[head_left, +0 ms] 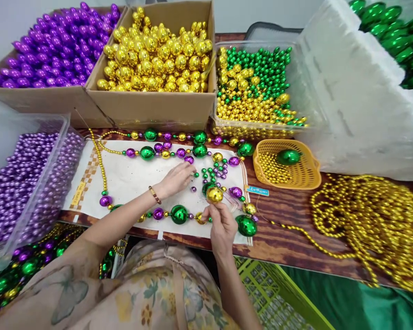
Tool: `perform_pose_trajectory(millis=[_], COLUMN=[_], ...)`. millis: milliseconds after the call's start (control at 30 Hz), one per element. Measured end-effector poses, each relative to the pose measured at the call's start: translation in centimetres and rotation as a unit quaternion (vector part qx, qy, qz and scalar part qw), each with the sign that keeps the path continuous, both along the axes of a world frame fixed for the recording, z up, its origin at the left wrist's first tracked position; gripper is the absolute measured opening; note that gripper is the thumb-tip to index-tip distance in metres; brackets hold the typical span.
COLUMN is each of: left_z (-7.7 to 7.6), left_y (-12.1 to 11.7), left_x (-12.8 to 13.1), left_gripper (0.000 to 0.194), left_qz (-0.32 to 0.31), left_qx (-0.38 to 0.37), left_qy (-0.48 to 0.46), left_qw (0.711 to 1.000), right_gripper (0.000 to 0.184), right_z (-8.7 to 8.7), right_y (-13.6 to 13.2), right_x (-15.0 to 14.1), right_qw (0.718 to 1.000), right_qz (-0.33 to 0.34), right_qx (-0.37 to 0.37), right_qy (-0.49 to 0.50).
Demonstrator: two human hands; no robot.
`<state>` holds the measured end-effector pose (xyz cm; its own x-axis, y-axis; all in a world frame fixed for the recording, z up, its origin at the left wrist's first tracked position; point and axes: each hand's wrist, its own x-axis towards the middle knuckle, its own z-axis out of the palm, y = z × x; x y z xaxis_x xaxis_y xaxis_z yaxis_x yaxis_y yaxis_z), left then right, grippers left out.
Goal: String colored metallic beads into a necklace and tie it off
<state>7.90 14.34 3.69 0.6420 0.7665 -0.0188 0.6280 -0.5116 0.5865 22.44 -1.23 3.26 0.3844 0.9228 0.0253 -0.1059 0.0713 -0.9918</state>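
Over the white cloth (151, 178), my left hand (178, 179) has its fingers bent together, with a small green bead (196, 174) right at the fingertips. Whether anything sits between them is hidden. My right hand (223, 224) pinches at the underside of a large shiny gold bead (214, 195), with a big green bead partly behind it. A strand of green, purple and gold beads (179, 214) lies along the cloth's near edge and passes by the right fingers. Loose small green and purple beads (222, 170) are scattered between the hands.
Cardboard boxes of purple beads (62, 46) and gold beads (158, 55) stand at the back. Clear tubs hold green and gold beads (258, 87) and purple beads (24, 183). A yellow basket (311, 176) and heaped gold bead strings (378, 224) lie right. A white foam box (358, 101) leans behind.
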Motion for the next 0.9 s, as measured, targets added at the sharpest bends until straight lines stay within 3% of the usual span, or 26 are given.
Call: perform_pose_trajectory(millis=[100, 200, 267, 333, 400, 467, 533, 600, 767, 900], left_z=[-0.7, -1.1, -1.1, -0.4, 0.7, 2.1, 3.4, 4.3, 5.2, 5.3], left_y=[0.0, 0.0, 0.4, 0.7, 0.7, 0.3, -0.3, -0.9, -1.2, -1.2], left_x=[1.5, 2.2, 1.9, 1.1, 0.0, -1.2, -2.2, -2.9, -3.1, -2.9], left_gripper=[0.025, 0.025, 0.02, 0.013, 0.015, 0.022, 0.026, 0.022, 0.01, 0.008], left_qz=[-0.046, -0.05, -0.018, 0.054, 0.129, 0.177, 0.199, 0.212, 0.236, 0.246], left_qx=[0.051, 0.063, 0.023, -0.073, -0.218, -0.349, -0.419, -0.447, -0.488, -0.494], left_qy=[0.105, 0.12, 0.049, -0.097, -0.274, -0.417, -0.507, -0.558, -0.597, -0.607], left_qw=[0.992, 0.989, 0.998, 0.991, 0.928, 0.821, 0.727, 0.667, 0.591, 0.572], right_gripper=[0.012, 0.014, 0.014, 0.014, 0.014, 0.016, 0.018, 0.019, 0.019, 0.018], right_z=[-0.2, -0.3, -0.2, -0.1, 0.0, 0.0, 0.1, 0.2, 0.6, 0.5], right_y=[-0.1, 0.1, 0.3, 0.5, 0.5, 0.5, 0.5, 0.6, 0.7, 0.6], right_x=[0.4, 0.5, 0.4, 0.3, 0.3, 0.2, 0.2, 0.2, 0.1, 0.1], right_qw=[1.0, 0.999, 0.999, 0.998, 0.997, 0.995, 0.992, 0.988, 0.978, 0.976], right_qz=[0.005, 0.029, 0.035, 0.042, 0.06, 0.083, 0.105, 0.125, 0.151, 0.151], right_qx=[-0.014, -0.028, -0.031, -0.034, -0.035, -0.031, -0.024, -0.02, -0.009, 0.002], right_qy=[0.0, -0.01, -0.017, -0.022, -0.027, -0.039, -0.061, -0.091, -0.146, -0.155])
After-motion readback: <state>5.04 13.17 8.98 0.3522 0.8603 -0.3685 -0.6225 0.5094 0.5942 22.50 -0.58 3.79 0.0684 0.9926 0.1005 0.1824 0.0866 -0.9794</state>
